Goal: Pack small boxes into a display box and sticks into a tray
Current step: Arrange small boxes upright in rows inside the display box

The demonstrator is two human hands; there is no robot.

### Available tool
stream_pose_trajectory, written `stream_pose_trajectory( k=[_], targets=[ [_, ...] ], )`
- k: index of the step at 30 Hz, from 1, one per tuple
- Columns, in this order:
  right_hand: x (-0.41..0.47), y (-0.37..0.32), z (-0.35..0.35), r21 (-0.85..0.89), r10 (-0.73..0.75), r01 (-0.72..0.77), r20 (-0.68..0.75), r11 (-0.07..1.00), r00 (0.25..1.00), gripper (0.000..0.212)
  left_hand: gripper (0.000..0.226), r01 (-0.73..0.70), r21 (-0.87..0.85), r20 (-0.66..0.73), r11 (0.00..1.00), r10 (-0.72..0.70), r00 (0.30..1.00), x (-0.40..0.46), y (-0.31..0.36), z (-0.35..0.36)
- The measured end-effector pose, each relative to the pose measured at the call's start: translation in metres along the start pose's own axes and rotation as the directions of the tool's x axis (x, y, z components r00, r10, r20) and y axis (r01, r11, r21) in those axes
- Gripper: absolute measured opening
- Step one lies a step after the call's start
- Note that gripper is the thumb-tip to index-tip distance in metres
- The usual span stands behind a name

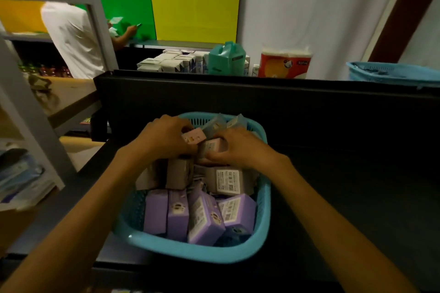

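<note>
A blue plastic basket [263, 226] stands on the black counter in front of me, filled with several small boxes: purple ones [204, 217] at the near side, beige ones [225, 182] in the middle, pale blue ones [214, 125] at the far side. Both my hands reach into its far half. My left hand [164, 137] grips a small pink box [194, 138] with curled fingers. Beside it, my right hand [240, 147] holds a beige-pink box [212, 147]. No display box, sticks or tray are in view.
A black partition wall [238, 100] rises right behind the basket. Beyond it stand white cartons [171, 63], a teal carton [227, 58], a tissue pack [284, 63] and a second blue basket [392, 74]. A grey shelf rack [31, 112] stands left; a person in white [71, 38] works behind it.
</note>
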State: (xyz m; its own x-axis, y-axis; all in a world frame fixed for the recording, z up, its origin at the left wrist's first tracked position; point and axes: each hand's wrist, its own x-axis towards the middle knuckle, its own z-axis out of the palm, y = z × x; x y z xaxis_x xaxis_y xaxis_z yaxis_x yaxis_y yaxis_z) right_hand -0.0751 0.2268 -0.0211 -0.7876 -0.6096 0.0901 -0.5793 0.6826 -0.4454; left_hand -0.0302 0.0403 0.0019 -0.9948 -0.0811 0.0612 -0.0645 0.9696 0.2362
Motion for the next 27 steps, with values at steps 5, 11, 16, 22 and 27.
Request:
stream_pose_trajectory(
  k=[5, 11, 16, 22, 27],
  targets=[
    [0.005, -0.005, 0.000, -0.024, 0.054, -0.054, 0.013, 0.998, 0.998, 0.046, 0.046, -0.056, -0.066, -0.045, 0.996, 0.053, 0.998, 0.003, -0.010, -0.003],
    [-0.002, -0.006, -0.007, 0.072, 0.131, -0.128, -0.039, 0.989, 0.991, 0.053, 0.042, -0.134, -0.379, -0.172, 0.915, 0.072, 0.982, 0.000, -0.028, -0.011],
    [-0.011, -0.013, -0.009, 0.184, 0.179, -0.157, -0.113, 0.970, 0.977, 0.051, 0.059, -0.204, -0.461, -0.194, 0.864, 0.126, 0.973, 0.001, -0.038, -0.017],
    [-0.025, -0.015, -0.007, 0.337, 0.290, -0.185, -0.293, 0.923, 0.911, 0.040, 0.049, -0.274, -0.519, -0.253, 0.810, 0.161, 0.954, -0.002, -0.040, -0.017],
    [-0.047, -0.011, -0.011, 0.416, 0.357, -0.166, -0.438, 0.894, 0.825, 0.034, 0.033, -0.323, -0.686, -0.255, 0.652, 0.200, 0.946, 0.000, -0.034, -0.011]
  ],
)
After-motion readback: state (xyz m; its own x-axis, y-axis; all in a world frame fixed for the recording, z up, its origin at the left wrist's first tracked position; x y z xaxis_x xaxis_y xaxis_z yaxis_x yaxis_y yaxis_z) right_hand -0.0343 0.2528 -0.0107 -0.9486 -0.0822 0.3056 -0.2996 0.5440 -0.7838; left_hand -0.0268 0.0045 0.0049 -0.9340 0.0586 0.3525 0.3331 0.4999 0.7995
